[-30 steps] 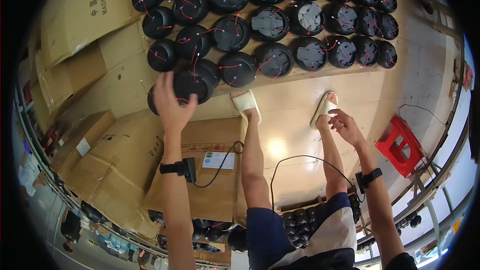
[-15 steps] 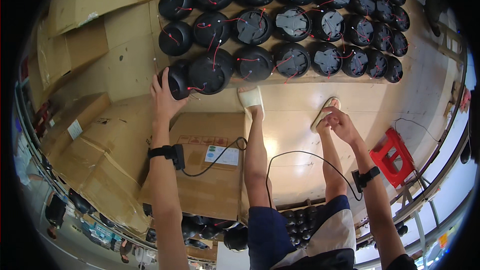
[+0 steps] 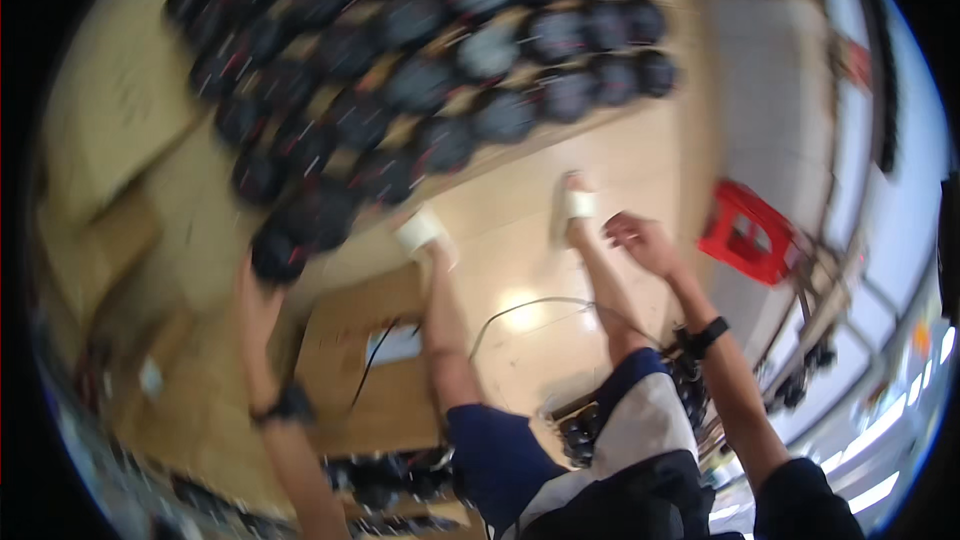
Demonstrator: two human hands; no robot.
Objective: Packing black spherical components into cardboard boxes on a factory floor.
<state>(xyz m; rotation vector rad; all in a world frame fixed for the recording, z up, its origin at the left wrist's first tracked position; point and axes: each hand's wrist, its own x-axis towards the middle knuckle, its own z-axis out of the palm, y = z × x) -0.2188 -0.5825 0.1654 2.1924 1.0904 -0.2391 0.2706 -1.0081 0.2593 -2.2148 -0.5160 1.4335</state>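
Touching a black round unit (image 3: 278,258) just past the left hand (image 3: 258,290); too blurred to tell whether gripping or merely resting there. Best to cup its sides evenly, without knocking the neighbouring unit (image 3: 328,212). Holding nothing in the right hand (image 3: 645,242), loosely curled, well apart. Counted beyond: about eight units along the near row (image 3: 443,143), rightward from the left hand; two pale slippers (image 3: 422,228) between both hands; one red stool (image 3: 728,223) right of the right hand.

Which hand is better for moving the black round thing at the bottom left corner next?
Probably the left hand: it's right at that black round thing, seemingly touching it, though blurry. The right hand is farther away, above the floor.
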